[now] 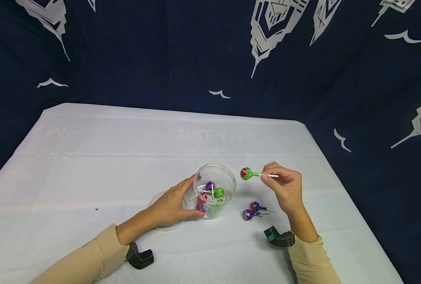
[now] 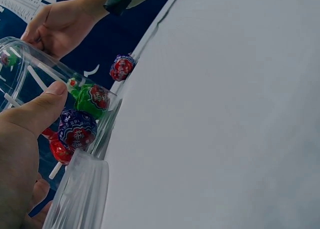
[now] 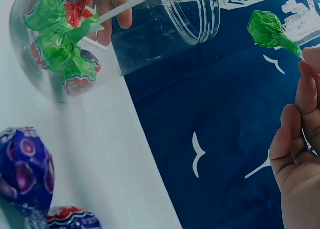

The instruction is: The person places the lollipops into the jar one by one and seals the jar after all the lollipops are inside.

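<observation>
My left hand (image 1: 173,203) grips the side of a clear plastic jar (image 1: 215,211), thumb at the front. Its mouth is uncovered and tips toward me. Inside lie several lollipops in green, purple and red wrappers, such as a purple one (image 2: 77,129) and a green one (image 3: 55,49). To the jar's right, my right hand (image 1: 285,187) pinches the white stick of a green-wrapped lollipop (image 1: 246,173) between thumb and fingertips. The candy end points left toward the jar's rim, held above the table.
Two purple-wrapped lollipops (image 1: 248,214) lie on the white tablecloth (image 1: 90,169) below my right hand. A clear round lid (image 1: 169,227) rests on the cloth beneath my left hand. Behind the table hangs a dark blue curtain (image 1: 143,59) with white prints.
</observation>
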The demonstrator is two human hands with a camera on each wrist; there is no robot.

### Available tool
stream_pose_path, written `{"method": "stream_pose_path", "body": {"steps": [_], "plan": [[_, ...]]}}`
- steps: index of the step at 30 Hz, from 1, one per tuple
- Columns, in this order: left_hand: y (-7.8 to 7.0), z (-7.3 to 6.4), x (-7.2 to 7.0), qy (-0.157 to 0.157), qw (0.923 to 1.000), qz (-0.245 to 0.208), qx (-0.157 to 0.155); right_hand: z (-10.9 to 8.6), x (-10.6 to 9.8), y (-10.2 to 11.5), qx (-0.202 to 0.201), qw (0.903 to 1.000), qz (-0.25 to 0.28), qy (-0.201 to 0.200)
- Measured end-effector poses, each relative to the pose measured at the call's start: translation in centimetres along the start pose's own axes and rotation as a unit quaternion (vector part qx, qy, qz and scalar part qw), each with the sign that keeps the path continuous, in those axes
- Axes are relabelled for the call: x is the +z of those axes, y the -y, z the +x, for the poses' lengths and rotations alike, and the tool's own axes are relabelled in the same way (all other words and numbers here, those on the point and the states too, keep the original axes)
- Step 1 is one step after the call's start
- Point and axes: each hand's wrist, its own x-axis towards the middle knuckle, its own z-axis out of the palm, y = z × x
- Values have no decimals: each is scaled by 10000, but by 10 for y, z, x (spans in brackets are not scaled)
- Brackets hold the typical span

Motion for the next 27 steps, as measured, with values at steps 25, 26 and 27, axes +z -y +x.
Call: {"method": "stream_pose_path", "body": {"steps": [25, 26, 27], "plan": [[1, -1, -3, 30, 10000, -18, -1, 21, 24, -2, 29, 9979, 129, 630], [1, -1, -3, 35, 10000, -27, -4, 22, 25, -2, 12, 9976, 157, 669], [1, -1, -3, 41, 10000, -38, -5, 22, 27, -3, 7, 9974, 174, 702]]}}
